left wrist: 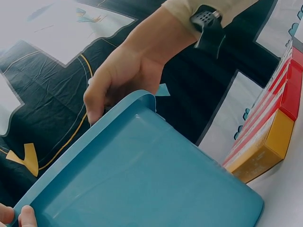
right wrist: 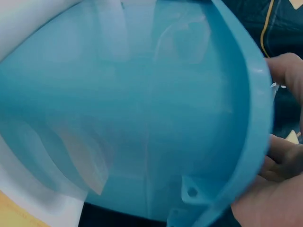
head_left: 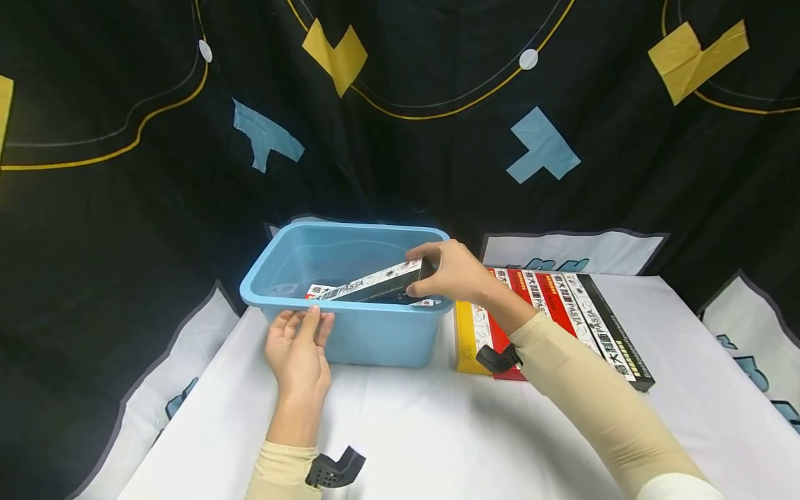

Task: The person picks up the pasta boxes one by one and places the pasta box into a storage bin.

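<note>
A light blue plastic bin (head_left: 369,337) stands on the white-covered table. At its front rim, my left hand (head_left: 300,347) grips the edge; two of its fingertips (left wrist: 27,216) show on the rim in the left wrist view. My right hand (head_left: 450,271) holds one end of a black-and-white pasta box (head_left: 381,281) between thumb and fingers. That box slants inside the bin's mouth, its held end higher and its lower end hidden behind the front wall. Beneath it, part of another pasta box (head_left: 317,289) with red and white print shows. The right wrist view shows mostly the bin's outer wall.
To the right of the bin, several pasta boxes (head_left: 550,298) in red, white and black lie side by side, with a yellow one (head_left: 465,337) nearest the bin. A black cloth (head_left: 400,167) with tape pieces hangs behind the table.
</note>
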`<state>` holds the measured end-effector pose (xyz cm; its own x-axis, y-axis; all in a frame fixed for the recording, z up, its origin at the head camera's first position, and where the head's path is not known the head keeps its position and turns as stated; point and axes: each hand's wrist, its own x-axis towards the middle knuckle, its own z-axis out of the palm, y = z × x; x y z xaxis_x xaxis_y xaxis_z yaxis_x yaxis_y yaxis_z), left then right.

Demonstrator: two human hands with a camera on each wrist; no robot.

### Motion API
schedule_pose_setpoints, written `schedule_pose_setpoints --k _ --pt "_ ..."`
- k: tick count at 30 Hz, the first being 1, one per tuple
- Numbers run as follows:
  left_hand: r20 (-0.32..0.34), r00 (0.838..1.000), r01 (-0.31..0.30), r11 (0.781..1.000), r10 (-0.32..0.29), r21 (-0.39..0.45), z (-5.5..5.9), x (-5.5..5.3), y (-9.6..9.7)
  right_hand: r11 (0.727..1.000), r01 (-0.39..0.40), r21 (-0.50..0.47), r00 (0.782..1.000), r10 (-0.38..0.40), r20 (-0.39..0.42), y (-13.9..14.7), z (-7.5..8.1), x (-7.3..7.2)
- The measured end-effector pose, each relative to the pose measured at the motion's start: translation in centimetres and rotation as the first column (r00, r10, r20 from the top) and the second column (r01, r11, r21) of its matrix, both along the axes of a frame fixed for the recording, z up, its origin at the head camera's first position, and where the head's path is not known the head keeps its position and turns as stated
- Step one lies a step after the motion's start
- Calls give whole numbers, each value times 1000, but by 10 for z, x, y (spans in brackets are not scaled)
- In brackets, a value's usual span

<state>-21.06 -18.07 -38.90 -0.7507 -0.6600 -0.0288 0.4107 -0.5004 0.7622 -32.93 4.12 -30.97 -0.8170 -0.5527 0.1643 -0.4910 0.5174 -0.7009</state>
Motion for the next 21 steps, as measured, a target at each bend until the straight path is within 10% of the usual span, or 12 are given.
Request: schedule_pose_setpoints --k 11,21 --pt "-33 999 0 1000 0 -16 3 -2 5 973 -131 188 991 133 0 -15 9 -3" --pt "-17 1000 6 1000 -6 -8 0 3 3 954 -81 288 996 91 -23 -23 6 4"
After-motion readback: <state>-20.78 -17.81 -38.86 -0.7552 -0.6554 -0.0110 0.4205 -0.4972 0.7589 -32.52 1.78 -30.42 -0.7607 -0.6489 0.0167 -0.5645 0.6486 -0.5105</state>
